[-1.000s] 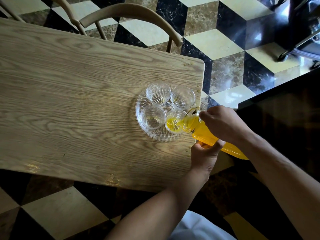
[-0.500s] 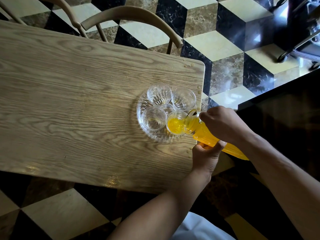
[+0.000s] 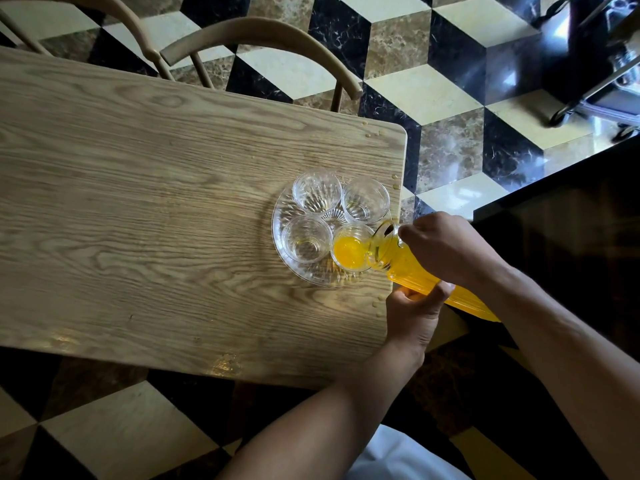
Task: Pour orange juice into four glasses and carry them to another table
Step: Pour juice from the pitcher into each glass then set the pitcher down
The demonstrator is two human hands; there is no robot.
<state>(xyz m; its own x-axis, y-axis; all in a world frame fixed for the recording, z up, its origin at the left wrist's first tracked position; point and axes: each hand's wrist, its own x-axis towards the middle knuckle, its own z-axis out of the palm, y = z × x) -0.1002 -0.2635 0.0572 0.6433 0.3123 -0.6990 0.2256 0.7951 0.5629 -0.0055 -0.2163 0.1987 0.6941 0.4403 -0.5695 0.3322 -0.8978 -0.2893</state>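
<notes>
Wooden table [image 3: 138, 209] first, bare over most of its left stretch, and then the action near its right end: a clear ribbed glass tray [image 3: 280, 237] carrying four glasses packed together. On the tray's left side, the far-left glass [image 3: 317, 192] and the near-left glass [image 3: 305, 239] look unfilled, maybe a trace of liquid at the bottom. On the tray's right side, the far-right glass [image 3: 365, 200] is unfilled too, and the near-right glass [image 3: 351, 252] is taking juice right now, bright orange inside it. The juice bottle [image 3: 398, 261] lies tipped nearly flat off the tray's right edge, mouth over that glass. The left hand [image 3: 414, 315] cups the bottle from underneath, fingers curled round its body; the right hand [image 3: 446, 251] is clamped over the top near the neck. Both hold it firmly. One glass of four under way, I'd say, three to go. That bottle looks full and heavy, ribbed plastic that may flex, so two hands near the middle and neck make sense. The glasses look thin, hard and breakable; best carried on the tray, gripped at opposite rims and kept level. Droplets on the table [image 3: 377, 308] beside the tray hint at slippery spots. No label or writing readable on the bottle or glasses
</notes>
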